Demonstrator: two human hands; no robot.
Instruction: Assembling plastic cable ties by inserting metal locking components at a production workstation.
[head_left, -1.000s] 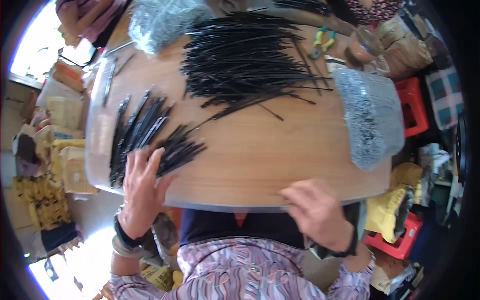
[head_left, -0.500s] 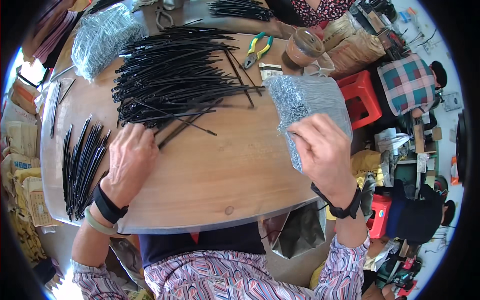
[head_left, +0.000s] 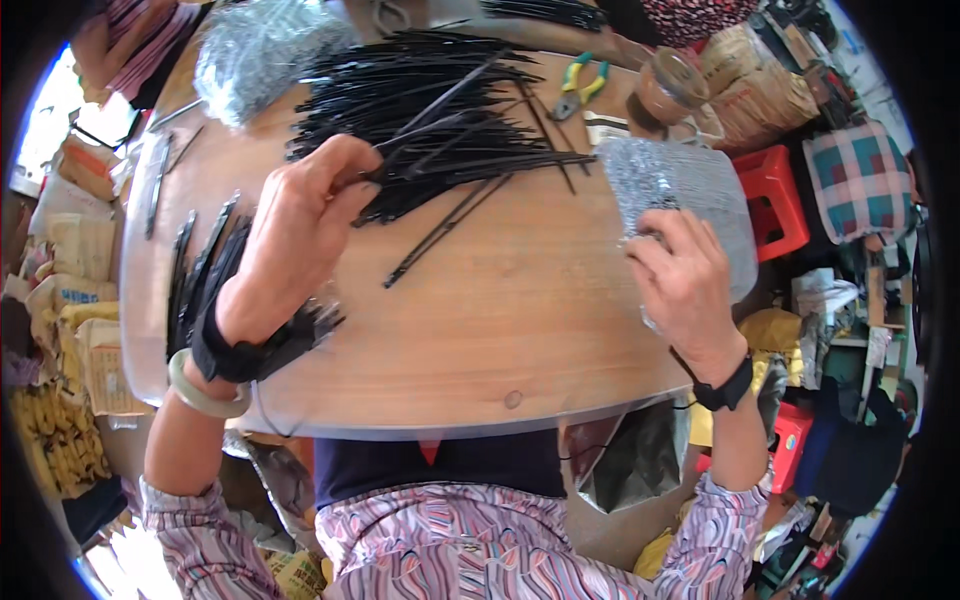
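My left hand (head_left: 300,225) is raised over the table, its fingers pinched round the ends of thin black strips (head_left: 440,100) that reach up and to the right across the pile. Beneath them lies a large heap of similar long black strips (head_left: 345,100). My right hand (head_left: 685,275) is at the near edge of a clear plastic packet of thin silvery wires (head_left: 700,180), fingers curled in and pressed together. What the right fingertips grip is hidden. Two loose strips (head_left: 440,235) lie just below the heap. A smaller bunch of black strips (head_left: 205,260) lies beside my left forearm.
Yellow-green pliers (head_left: 580,88), a small white box (head_left: 606,128) and a brown-lidded jar (head_left: 672,82) stand along the far right. A second plastic bag of silvery pieces (head_left: 265,60) is at the far left. Red stools (head_left: 772,205) and a person in plaid are beyond the table's right edge.
My left hand has lifted from the table up and to the right, now with black strips in its fingers. My right hand stays by the packet, fingers curled further in. The view has shifted.
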